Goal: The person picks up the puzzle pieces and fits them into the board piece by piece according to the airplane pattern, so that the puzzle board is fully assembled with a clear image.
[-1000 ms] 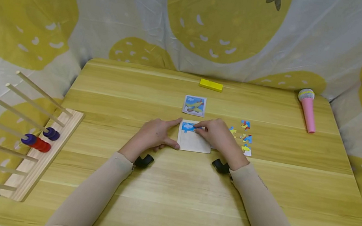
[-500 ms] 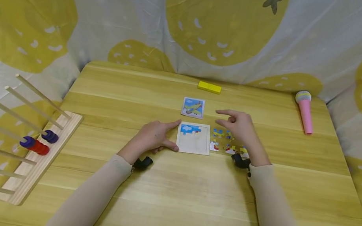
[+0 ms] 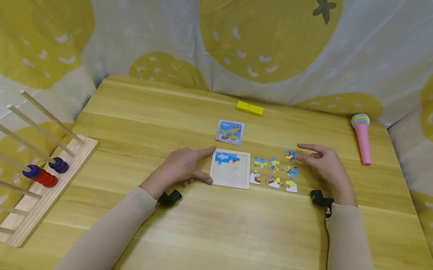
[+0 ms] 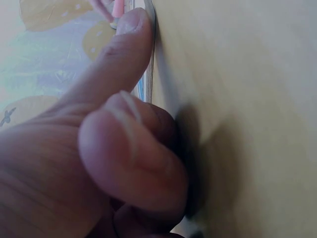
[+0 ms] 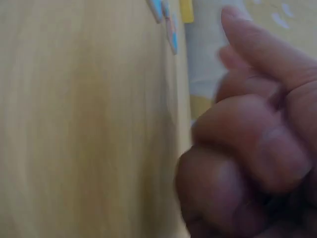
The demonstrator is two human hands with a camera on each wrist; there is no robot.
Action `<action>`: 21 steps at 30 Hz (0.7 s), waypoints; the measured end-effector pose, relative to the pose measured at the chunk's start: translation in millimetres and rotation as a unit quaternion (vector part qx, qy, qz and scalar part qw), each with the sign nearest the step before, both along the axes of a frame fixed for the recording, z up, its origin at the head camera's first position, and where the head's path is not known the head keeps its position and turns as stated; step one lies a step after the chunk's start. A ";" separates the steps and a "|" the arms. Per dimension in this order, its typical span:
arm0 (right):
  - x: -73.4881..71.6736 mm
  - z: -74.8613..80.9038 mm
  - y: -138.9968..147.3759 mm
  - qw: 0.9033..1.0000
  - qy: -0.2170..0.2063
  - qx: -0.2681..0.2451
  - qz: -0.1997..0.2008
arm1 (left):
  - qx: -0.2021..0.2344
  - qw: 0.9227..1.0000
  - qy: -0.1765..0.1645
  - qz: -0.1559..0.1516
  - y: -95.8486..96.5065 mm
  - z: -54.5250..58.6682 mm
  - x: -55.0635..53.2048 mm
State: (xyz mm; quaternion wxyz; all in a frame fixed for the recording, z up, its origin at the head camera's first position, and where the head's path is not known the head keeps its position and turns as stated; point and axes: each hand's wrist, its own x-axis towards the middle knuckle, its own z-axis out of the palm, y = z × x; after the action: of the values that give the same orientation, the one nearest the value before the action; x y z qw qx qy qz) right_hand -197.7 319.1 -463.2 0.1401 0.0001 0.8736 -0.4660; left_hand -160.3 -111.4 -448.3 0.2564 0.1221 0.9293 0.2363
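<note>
Left hand steadies a jigsaw board while the right hand reaches in beside the loose pieces

From where I stand, the left hand (image 3: 183, 165) has its forefinger and thumb spread wide along the near-left side of the puzzle board (image 3: 230, 175), one touching the upper corner, the other the lower. It presses there rather than closing round anything. In the board, joined blue cloud pieces (image 3: 223, 157) lie along the upper left; the rest of its pale bed is bare.

To the right, the right hand (image 3: 325, 165) holds its forefinger and thumb parted, the other fingers folded in. I see nothing in its grip. The thumb tip is right by a red, yellow and blue puzzle piece (image 3: 290, 155); whether they touch, I cannot tell. The other loose pieces (image 3: 260, 162) lie in two rough rows just beside the board.

Behind the board lies an airplane picture card (image 3: 230, 132), and farther back a yellow block (image 3: 249, 108). A pink toy microphone (image 3: 363, 141) rests at the table's far right. Over on the left stands a wooden peg rack (image 3: 52, 189) bearing red rings (image 3: 47, 179) and purple rings (image 3: 59, 165).
</note>
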 end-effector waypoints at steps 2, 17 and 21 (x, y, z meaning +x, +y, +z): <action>1.1 -7.1 3.7 1.000 -0.015 -0.009 0.003 | 0.003 1.000 -0.005 0.003 0.4 -1.5 0.9; -3.4 -20.2 -1.5 1.000 0.000 0.021 0.009 | 0.013 1.000 0.001 0.003 -4.4 -5.9 1.8; -3.9 -17.8 -0.1 0.999 0.004 0.035 0.008 | 0.016 1.000 0.002 -0.001 -2.2 -3.3 -0.2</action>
State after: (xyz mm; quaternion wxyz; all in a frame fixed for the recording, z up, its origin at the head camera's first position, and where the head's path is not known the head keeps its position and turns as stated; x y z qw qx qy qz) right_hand -201.7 319.0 -481.0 0.1400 -0.0036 0.8900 -0.4338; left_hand -160.5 -113.7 -451.7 0.2529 0.1276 0.9257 0.2507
